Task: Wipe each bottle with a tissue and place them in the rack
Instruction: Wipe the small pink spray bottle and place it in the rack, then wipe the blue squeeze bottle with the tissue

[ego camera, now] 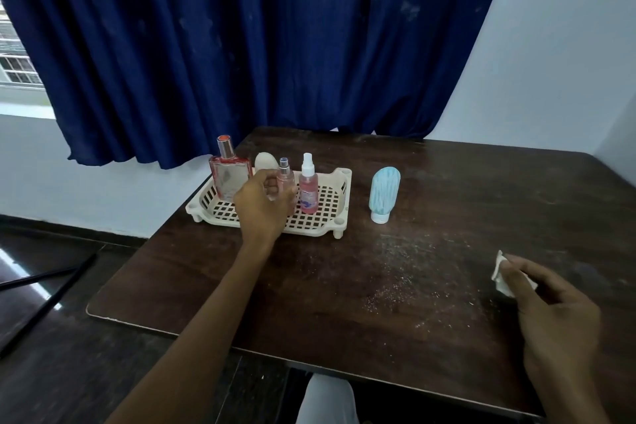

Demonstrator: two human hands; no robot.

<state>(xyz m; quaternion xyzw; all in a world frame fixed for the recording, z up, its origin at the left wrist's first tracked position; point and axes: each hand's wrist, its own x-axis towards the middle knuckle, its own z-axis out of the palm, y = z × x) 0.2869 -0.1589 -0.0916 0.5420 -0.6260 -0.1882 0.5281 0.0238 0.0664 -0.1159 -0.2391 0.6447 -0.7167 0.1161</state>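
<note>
Right now I am watching the left hand (264, 205) reaching out over the cream plastic lattice rack (347, 196) at the far left of the dark brown wooden surface (447, 203). Its fingers and thumb are curling round a small clear pink bottle with a silver spray top (285, 178), which is standing upright inside the rack, about the middle of it. Whether the bottle's base is touching the lattice I cannot tell, since the hand is covering it.

Three more bottles are standing in the rack. A red rectangular glass perfume bottle with a silver collar (229, 179) is sitting at the left end, a white rounded bottle (265, 162) is showing behind the hand, and a pink spray bottle with a white nozzle (308, 191) is standing just to the right of the gripped one.

A light blue squeeze tube (384, 191) is waiting outside the rack, upright on its white cap, on the surface near the rack's right end.

The right hand (550, 306) is hovering low at the near right of the surface, well apart from the rack, pinching a crumpled white tissue (499, 277) between thumb and fingers.

Pale specks (395, 286) are lying scattered over the middle of the surface. A dark blue curtain (258, 45) is hanging behind.
</note>
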